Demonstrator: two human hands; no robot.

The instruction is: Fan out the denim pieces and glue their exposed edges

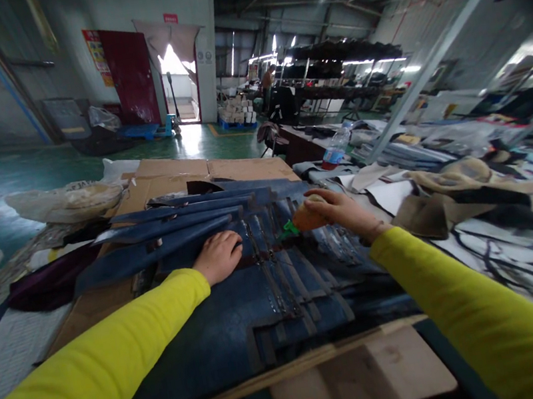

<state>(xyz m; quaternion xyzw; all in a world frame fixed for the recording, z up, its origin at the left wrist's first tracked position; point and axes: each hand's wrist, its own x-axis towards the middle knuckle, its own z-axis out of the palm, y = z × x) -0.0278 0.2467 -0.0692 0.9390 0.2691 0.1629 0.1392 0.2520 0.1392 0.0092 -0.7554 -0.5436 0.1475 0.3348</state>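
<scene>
My right hand [336, 210] is closed around an orange-brown squeeze bottle [307, 217]. The bottle is tilted, and its green nozzle [290, 228] points left and down, close above the work; I cannot tell whether it touches. Dark blue leather-like pieces [216, 329] lie in overlapping layers before me, with grey-edged strips [304, 281] and shiny zipper-like lines [266, 253] across them. My left hand [219, 255] rests palm down on these pieces, left of the lines, fingers stretched out and slightly bent, holding nothing.
Cardboard [170, 169] lies under and behind the blue pieces. A drink bottle [336, 148] stands at the back right, near a slanted metal post [445, 50]. Fabric scraps [449, 204] cover the right side. A dark purple cloth [57, 280] and a printed sheet [12, 354] lie left.
</scene>
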